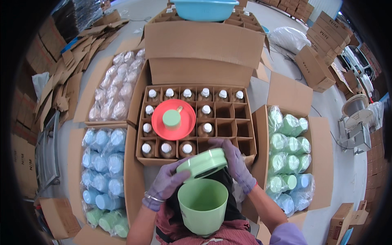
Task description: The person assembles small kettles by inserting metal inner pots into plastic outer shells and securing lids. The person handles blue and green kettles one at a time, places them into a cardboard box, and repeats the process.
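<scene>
Both my hands wear purplish gloves. My left hand [166, 182] and my right hand [236, 165] grip a pale green round lid [206, 162] from opposite sides, tilted above a matching green tub [204, 214]. That tub stands open and upright close to my body, its inside visible. Just beyond the lid is a divided carton [196, 86] of brown bottles with white caps; several cells on its right hold no bottle. On top of the bottles rests a red dish [160, 127] with a small green cup [171, 118] in it.
At left, one carton holds blue and green wrapped tubs [100, 163], another pinkish wrapped items [116, 83]. A right-hand carton holds green and blue wrapped containers [290, 145]. A blue basin [206, 10] sits on the far carton. Flattened cardboard [67, 69] lies far left.
</scene>
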